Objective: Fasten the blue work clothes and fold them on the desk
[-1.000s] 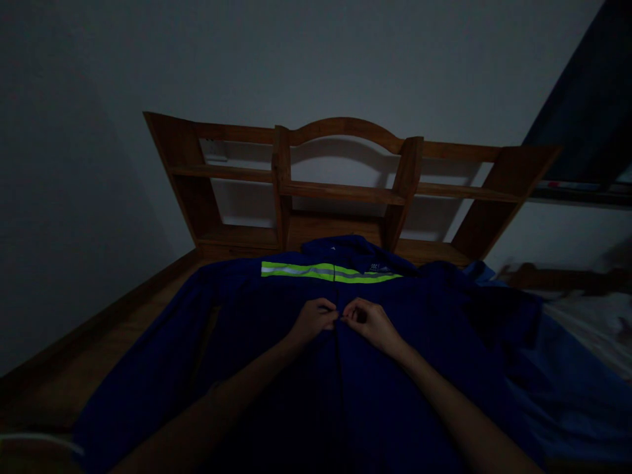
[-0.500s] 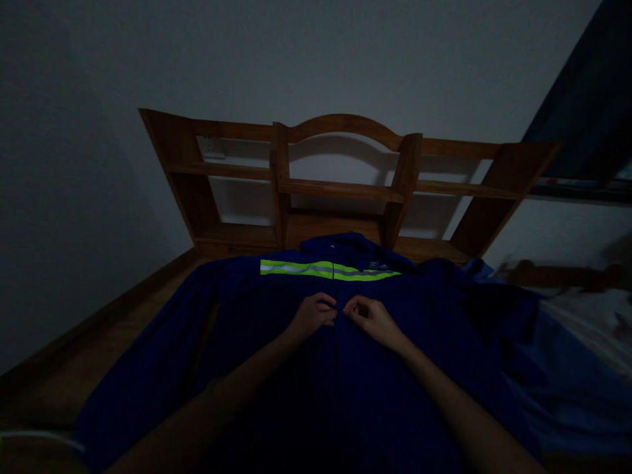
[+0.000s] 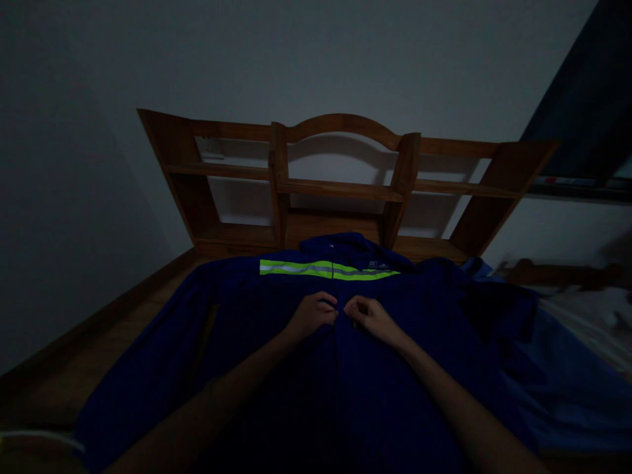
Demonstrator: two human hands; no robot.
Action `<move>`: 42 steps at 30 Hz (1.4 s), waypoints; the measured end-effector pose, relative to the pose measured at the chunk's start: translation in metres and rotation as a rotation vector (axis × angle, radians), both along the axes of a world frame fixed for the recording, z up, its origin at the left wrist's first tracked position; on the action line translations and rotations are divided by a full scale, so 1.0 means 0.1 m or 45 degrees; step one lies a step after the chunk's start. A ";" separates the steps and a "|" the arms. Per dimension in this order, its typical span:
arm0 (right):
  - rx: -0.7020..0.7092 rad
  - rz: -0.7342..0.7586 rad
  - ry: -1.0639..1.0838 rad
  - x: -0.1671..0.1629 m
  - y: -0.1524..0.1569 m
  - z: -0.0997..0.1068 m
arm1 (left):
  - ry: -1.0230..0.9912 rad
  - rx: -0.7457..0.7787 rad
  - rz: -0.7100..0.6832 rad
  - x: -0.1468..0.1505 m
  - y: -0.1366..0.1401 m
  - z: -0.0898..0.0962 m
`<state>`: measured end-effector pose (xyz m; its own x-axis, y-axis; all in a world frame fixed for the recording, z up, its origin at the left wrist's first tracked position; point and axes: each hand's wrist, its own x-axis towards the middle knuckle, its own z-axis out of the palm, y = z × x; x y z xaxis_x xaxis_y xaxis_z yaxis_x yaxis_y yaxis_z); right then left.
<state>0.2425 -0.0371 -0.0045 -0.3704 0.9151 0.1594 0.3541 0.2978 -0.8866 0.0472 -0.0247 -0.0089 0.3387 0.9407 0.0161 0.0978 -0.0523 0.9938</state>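
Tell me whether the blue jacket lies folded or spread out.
Spread out: the blue jacket lies front up, one sleeve extended at picture left, reflective stripe running across the chest.

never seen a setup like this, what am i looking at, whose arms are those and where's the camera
There is no machine here: those are a person's own bare arms. The camera is worn on their head, looking forward and down, so you see roughly their view, in dim light. A dark blue jacket with a yellow-green stripe lies spread over a wooden surface, before a wooden shelf unit. Lighter blue cloth lies at the right. The left hand and right hand are at the jacket's front seam, fingers curled; it is too dark to tell what, if anything, they pinch.
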 end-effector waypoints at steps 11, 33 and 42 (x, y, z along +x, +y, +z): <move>-0.187 0.032 0.157 0.00 0.06 -0.01 | 0.198 0.340 -0.083 0.00 -0.03 -0.02; -0.189 0.048 0.225 0.01 0.04 0.01 | 0.390 0.612 0.091 0.00 -0.05 0.01; -0.200 0.061 0.210 -0.01 0.04 0.00 | 0.478 0.648 0.097 0.02 -0.06 0.03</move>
<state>0.2419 -0.0335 -0.0044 -0.3947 0.9155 0.0784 0.1896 0.1646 -0.9680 0.0497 -0.0306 -0.0063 0.3408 0.8682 0.3607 0.4564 -0.4882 0.7438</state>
